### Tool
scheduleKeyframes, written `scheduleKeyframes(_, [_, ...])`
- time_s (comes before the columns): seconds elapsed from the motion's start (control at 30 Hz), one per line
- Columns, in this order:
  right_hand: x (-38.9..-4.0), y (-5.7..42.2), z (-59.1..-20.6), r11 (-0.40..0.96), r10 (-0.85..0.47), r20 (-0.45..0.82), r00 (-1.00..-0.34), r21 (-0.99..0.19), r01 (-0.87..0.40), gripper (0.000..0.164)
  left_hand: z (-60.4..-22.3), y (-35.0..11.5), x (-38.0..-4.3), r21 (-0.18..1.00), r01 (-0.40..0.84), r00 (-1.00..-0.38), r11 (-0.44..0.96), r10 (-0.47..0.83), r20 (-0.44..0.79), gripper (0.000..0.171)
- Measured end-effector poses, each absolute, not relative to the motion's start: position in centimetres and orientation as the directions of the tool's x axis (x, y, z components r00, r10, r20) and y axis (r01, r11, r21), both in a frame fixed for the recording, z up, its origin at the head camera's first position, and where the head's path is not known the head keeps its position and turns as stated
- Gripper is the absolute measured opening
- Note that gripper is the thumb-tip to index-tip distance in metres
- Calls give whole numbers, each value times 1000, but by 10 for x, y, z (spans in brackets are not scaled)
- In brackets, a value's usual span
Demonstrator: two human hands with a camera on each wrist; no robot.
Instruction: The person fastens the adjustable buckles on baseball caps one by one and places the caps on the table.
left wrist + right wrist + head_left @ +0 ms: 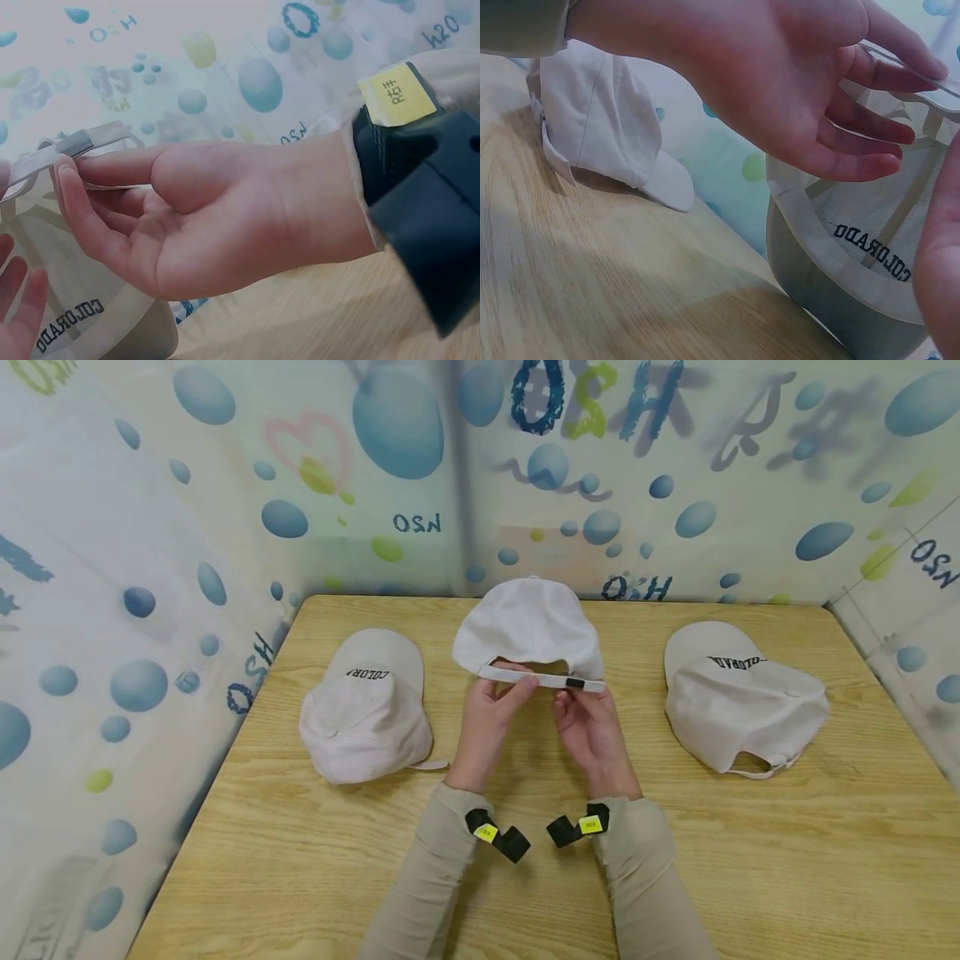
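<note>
A white baseball cap [528, 622] is held up over the table with its rear opening toward me. Its back strap [517, 676] runs across that opening, with a dark buckle [575, 682] near the right end. My left hand [487, 722] pinches the strap at its left part, thumb on top. My right hand [596, 739] pinches it beside the buckle, which looks metallic in the left wrist view, where the right hand [217, 217] shows large. In the right wrist view the left hand [780, 90] crosses above the cap's inside [877, 217], where COLORADO lettering shows.
Two more off-white caps lie on the wooden table [300, 877]: a left cap [367, 718], its strap end sticking out, and a right cap [738, 702]. A patterned wall covering [480, 510] rises behind the table and along both sides.
</note>
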State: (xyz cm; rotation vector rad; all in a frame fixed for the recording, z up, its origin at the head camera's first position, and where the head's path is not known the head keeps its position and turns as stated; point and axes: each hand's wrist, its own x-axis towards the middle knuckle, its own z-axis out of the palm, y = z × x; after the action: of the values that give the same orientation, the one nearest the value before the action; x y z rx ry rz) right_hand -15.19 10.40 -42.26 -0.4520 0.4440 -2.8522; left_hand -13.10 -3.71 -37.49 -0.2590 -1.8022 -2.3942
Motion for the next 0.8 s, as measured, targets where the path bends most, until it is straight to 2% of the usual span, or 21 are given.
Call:
scheduleKeyframes(0.37, [-151,103,-420,-926,-240,230,-943,-345,152,14,-392,-37,-140,939,179,-984,-294,-32,177,13])
scheduleKeyframes(0.8, [-152,105,-421,-924,-253,254,-933,-351,154,12,-377,-37,-132,950,166,-986,-265,-22,166,18])
